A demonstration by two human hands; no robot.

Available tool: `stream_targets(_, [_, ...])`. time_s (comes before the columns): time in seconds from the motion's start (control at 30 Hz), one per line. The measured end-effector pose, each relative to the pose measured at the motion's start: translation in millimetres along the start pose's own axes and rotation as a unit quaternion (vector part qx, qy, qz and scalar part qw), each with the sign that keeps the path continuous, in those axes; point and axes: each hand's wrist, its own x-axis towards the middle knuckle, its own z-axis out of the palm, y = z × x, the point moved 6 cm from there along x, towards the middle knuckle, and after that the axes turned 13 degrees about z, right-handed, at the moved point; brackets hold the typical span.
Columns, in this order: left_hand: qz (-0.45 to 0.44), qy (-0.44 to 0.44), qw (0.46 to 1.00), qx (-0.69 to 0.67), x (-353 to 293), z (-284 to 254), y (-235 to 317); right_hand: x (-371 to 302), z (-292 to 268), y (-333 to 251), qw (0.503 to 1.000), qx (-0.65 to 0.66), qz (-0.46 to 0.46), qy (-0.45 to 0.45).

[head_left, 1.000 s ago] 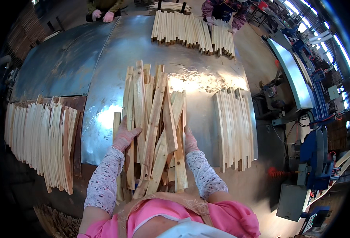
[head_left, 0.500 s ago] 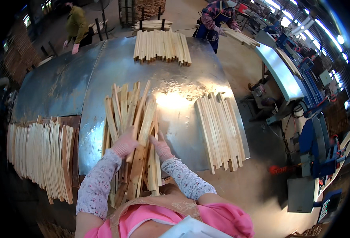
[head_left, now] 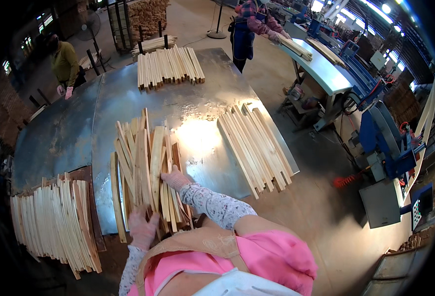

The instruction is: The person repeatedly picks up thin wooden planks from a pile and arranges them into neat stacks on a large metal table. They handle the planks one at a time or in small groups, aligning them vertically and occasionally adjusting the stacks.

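A loose pile of pale wooden strips (head_left: 137,158) lies at odd angles on the metal-topped table in front of me. My right hand (head_left: 176,179), in a pinkish glove, grips the edge of a wide wooden strip (head_left: 156,150) from the right side of the pile. My left hand (head_left: 142,228), gloved too, rests at the near ends of the strips, its fingers spread and partly over the wood. Some strip ends are hidden behind my hands and my apron.
A row of strips (head_left: 257,148) lies right on the metal table (head_left: 212,69), another stack (head_left: 170,66) at its far edge. A dense bundle (head_left: 54,222) sits left. One co-worker (head_left: 64,61) stands far left; another (head_left: 249,32) handles strips at a bench (head_left: 321,74). Blue machinery (head_left: 387,130) stands right.
My left hand has drawn back toward me to the strips' near ends. The pile's strips lie differently, one now apart on the left. The view has turned to the right.
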Motion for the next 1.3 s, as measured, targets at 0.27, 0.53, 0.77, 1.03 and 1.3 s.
stream_targets(0.27, [-0.049, -0.007, 0.999, 0.008, 109, 15, -45, 16, 31, 6, 0.995, -0.006, -0.084, 0.051])
stream_targets(0.53, [-0.055, 0.084, 0.993, -0.062, 87, 31, -113, -25, 55, -1, 0.987, 0.095, -0.082, 0.101])
stream_targets(0.77, [-0.050, 0.094, 0.988, -0.112, 94, 19, -112, -14, 28, 2, 0.991, 0.037, -0.038, 0.120])
stream_targets(1.03, [-0.261, 0.166, 0.943, -0.123, 47, 22, -288, -5, 3, 3, 0.974, -0.081, -0.087, 0.193])
stream_targets(1.3, [-0.267, 0.091, 0.761, -0.584, 29, 134, -250, 65, -8, 43, 0.995, 0.086, -0.040, 0.042])
